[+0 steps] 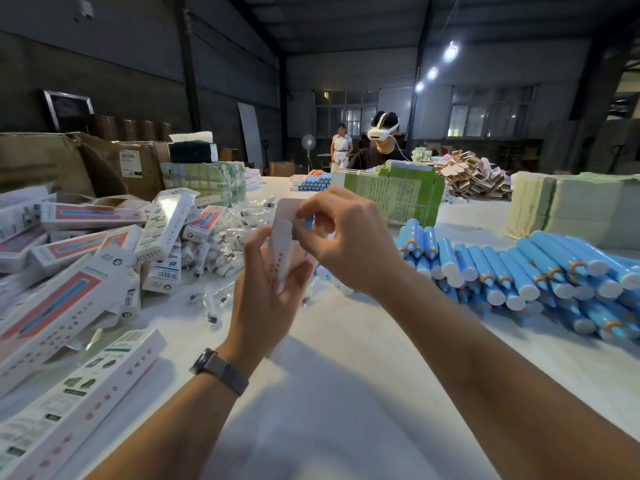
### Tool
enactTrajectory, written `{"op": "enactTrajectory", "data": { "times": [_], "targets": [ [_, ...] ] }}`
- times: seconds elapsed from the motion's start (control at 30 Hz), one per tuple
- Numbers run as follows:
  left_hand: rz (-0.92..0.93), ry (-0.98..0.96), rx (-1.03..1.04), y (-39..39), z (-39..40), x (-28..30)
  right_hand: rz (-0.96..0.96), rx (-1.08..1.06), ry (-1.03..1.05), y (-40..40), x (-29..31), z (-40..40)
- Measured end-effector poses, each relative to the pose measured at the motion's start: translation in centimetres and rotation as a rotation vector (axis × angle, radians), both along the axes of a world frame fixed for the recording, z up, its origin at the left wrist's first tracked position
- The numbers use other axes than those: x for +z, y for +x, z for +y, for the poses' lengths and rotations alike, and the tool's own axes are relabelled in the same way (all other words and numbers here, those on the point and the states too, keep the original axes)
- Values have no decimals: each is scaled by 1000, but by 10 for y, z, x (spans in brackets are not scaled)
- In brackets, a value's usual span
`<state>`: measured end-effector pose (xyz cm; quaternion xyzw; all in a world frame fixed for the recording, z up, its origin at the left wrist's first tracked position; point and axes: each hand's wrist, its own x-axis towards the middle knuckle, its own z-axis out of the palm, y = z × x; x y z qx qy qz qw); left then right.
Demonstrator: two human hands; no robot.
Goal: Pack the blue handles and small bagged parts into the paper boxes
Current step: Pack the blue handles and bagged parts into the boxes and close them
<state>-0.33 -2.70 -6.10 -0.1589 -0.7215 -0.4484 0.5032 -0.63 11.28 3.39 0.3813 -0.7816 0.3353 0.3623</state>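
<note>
Boxes (69,258), more than a dozen, lie heaped at the left, beside too many bagged parts (221,237) to count. One box (287,244) stands gripped in the left hand (266,289); the right hand (346,244) pinches its top flap, hiding the opening. Blue handles (519,271), dozens, are stacked on the right and cut off by the edge.

Glossy plastic blue handles (519,268), seemingly matt paper boxes (86,292), clear film bagged parts (221,237).

Head-worn camera looks forward and down, close over the table (332,393), its edges seemingly wide-angle warped.
</note>
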Motion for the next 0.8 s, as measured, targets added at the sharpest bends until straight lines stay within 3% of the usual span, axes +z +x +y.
{"op": "enactTrajectory", "data": {
  "times": [0.2, 0.3, 0.4, 0.43, 0.5, 0.57, 0.6, 0.73, 0.8],
  "targets": [
    [17, 81, 10, -10, -12, -3, -11, -75, 370, -6, -15, -13],
    [26, 147, 158, -12, -25, -1, -3, 2, 173, -9, -23, -19],
    [11, 354, 363, -12, -43, 5, -156, -1, -39, -26, -34, -24],
    [-3, 385, 401, -12, -47, 5, -249, -48, 42, -35, -40, -26],
    [-30, 356, 428, -12, -48, 3, -418, -181, 443, -52, -61, -34],
    [-52, 273, 414, -11, -44, 0, -463, -246, 754, -65, -84, -40],
    [-47, 230, 402, -11, -41, -1, -453, -254, 792, -69, -92, -42],
    [7, 163, 359, -10, -35, 0, -395, -306, 678, -82, -93, -37],
    [26, 163, 288, -10, -32, 1, -295, -266, 453, -79, -79, -31]
  ]
}}
